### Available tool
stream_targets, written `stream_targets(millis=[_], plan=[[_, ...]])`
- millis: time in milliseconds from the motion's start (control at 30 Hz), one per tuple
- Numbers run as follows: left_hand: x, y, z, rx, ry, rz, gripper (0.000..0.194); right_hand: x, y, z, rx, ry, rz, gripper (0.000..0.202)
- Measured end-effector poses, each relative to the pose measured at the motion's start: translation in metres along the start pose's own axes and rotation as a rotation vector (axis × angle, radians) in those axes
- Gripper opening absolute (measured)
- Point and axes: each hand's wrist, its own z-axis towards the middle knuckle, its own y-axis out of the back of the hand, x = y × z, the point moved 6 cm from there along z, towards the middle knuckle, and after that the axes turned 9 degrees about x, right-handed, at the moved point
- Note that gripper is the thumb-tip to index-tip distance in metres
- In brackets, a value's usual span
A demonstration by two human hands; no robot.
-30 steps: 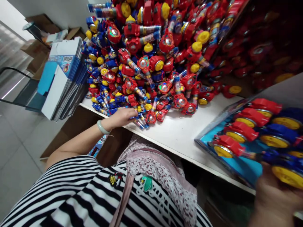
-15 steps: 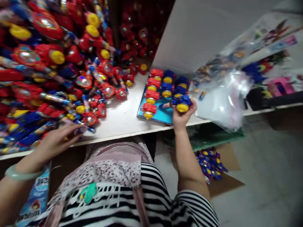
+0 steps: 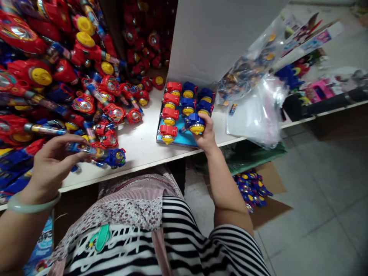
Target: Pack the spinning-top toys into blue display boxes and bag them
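My left hand (image 3: 56, 165) pinches a blue toy (image 3: 115, 157) by its clear tube, at the front edge of the red and blue toy pile. The toy's blue head points right, over the white table. My right hand (image 3: 206, 132) grips a blue toy with a yellow disc (image 3: 196, 123), just above the front of an open display box (image 3: 186, 142). Inside the box, red toys (image 3: 169, 115) form a column on the left, and blue toys (image 3: 188, 105) stand in the middle and on the right.
A big heap of red toys (image 3: 83, 65) covers the left. Right of the box lie a small loose tube (image 3: 233, 109), clear plastic bags (image 3: 255, 115) and a pink item (image 3: 319, 90). Below the table edge, a carton (image 3: 270, 211) holds more blue toys.
My left hand has lifted a blue toy from the pile's edge. My right hand has moved left with its blue toy, to over the box's front. The whole view has shifted somewhat.
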Motion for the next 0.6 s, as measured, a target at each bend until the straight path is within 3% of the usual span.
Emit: stream_targets(millis=[67, 167, 267, 500, 600], plan=[[0.000, -0.009, 0.006, 0.020, -0.072, -0.005, 0.032, -0.003, -0.001, 0.002, 0.028, -0.012, -0.005, 0.057], [-0.002, -0.025, 0.015, 0.095, -0.182, -0.029, 0.028, -0.007, -0.001, 0.001, -0.077, 0.003, -0.012, 0.054], [-0.002, -0.041, 0.021, 0.189, -0.196, -0.060, 0.026, -0.010, -0.003, -0.002, -0.149, 0.030, 0.035, 0.057], [0.003, -0.066, 0.028, 0.266, -0.143, -0.378, 0.024, -0.008, -0.031, 0.006, 0.064, 0.024, 0.103, 0.051], [0.007, -0.080, 0.033, 0.304, -0.048, -0.600, 0.025, 0.003, -0.017, 0.004, 0.100, 0.011, 0.038, 0.059]])
